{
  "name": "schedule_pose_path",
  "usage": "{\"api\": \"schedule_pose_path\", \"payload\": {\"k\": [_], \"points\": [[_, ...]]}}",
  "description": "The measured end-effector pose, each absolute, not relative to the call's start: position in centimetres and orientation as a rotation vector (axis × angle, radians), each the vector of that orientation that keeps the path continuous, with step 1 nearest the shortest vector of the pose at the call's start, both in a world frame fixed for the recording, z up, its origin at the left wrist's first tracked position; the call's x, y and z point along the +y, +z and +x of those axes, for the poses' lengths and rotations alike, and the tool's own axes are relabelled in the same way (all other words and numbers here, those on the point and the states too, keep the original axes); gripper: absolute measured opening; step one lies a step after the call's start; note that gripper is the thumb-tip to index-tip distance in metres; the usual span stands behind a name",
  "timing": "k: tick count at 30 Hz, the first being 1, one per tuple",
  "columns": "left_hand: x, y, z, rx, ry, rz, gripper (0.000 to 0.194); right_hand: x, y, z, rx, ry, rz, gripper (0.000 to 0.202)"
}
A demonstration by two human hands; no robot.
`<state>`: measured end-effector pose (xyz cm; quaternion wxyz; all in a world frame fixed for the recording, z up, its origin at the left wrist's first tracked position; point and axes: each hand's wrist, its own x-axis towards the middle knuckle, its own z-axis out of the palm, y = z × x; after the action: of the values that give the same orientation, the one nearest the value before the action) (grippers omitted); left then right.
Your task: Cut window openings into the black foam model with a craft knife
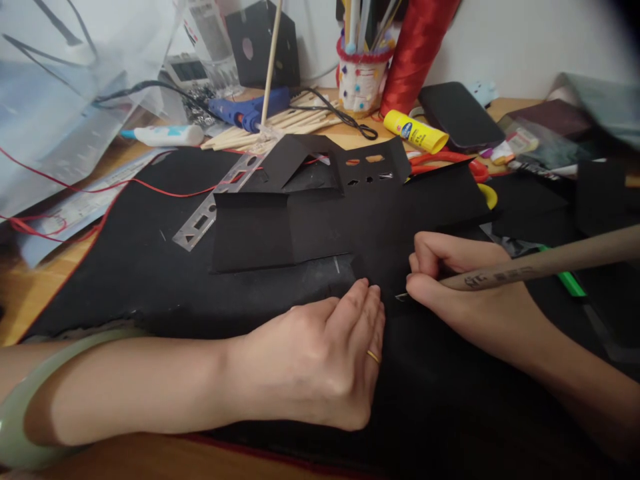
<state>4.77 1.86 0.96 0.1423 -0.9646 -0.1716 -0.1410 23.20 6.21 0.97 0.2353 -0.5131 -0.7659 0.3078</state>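
Observation:
Black card (330,220), cut and folded with several flaps, lies on a dark mat (165,293). Small shapes are cut through its far flap. My left hand (320,360) presses the card's near part down, its fingers bent and held together, the thumb hidden. In a pinch, my right hand (465,287) grips a craft knife (545,263) with a long wooden handle. Its thin tip touches the card beside a small light outline, just right of my left fingertips. Under the card's left side sticks out a clear stencil ruler (203,220).
Behind the card lie a blue glue gun (250,110), wooden sticks (300,120), a yellow glue stick (416,131) and a dark phone (461,117). A decorated pen cup (364,80) stands near the wall. Red-handled scissors (450,161) lie partly under the card; red cord (165,193) crosses the left.

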Motion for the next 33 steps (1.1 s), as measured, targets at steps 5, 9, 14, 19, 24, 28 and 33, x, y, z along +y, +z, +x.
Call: {"api": "schedule_pose_path", "payload": {"k": [5, 9, 14, 19, 24, 28, 33], "points": [[1.8, 1.0, 4.8, -0.502, -0.409, -2.780, 0.028, 6.1, 1.0, 23.2, -2.106, 0.834, -1.407, 0.028], [1.8, 0.9, 4.8, -0.490, -0.418, -2.766, 0.027, 6.0, 0.9, 23.0, -2.097, 0.862, -1.404, 0.027], [2.1, 0.8, 4.7, -0.457, -0.418, -2.735, 0.027, 6.3, 0.3, 23.5, -1.830, 1.079, -1.304, 0.026], [3.6, 1.6, 2.9, -0.481, -0.129, -2.746, 0.034, 6.7, -0.4, 24.1, -1.459, 1.266, -1.143, 0.027], [5.4, 2.9, 0.1, -0.789, 0.184, -2.584, 0.043, 6.6, -0.3, 24.3, -1.496, 1.261, -1.127, 0.031], [5.6, 4.0, -0.3, -0.970, 0.426, -2.454, 0.042, 6.3, -0.2, 24.2, -1.579, 1.164, -1.148, 0.033], [3.1, 5.4, 0.8, -1.020, 0.486, -2.449, 0.029, 6.1, 0.5, 24.3, -1.661, 0.983, -1.233, 0.032]]}}
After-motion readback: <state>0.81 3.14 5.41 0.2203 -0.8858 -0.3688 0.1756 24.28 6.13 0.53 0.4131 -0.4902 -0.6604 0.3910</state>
